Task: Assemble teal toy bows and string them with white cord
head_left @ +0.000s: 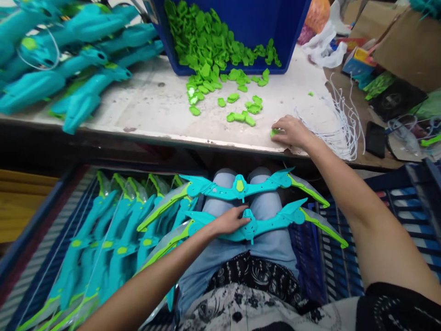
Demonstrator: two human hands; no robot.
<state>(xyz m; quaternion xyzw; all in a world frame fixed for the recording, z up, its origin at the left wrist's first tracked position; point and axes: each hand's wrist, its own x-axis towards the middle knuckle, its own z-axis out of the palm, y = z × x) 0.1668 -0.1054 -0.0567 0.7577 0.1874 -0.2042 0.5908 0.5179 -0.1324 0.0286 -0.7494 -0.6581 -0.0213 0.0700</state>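
Note:
Two turquoise toy bows with lime-green tips lie across my lap. The farther toy bow (227, 193) has a green piece on its central hub. My left hand (230, 221) is closed around the middle of the nearer toy bow (272, 225), just left of its hub, which shows bare turquoise. Up on the table's front edge, my right hand (291, 130) pinches a small green plastic piece (274, 132); the fingers partly hide it. Left of that hand, several loose green pieces (241, 118) lie on the tabletop.
A blue bin (241, 27) lies spilling green pieces onto the white table (144, 105). Turquoise bow bodies (86, 69) pile up at left. White strings (341, 119) and a black phone (375, 138) are at right. A crate (41, 230) beside my legs holds several strung bows.

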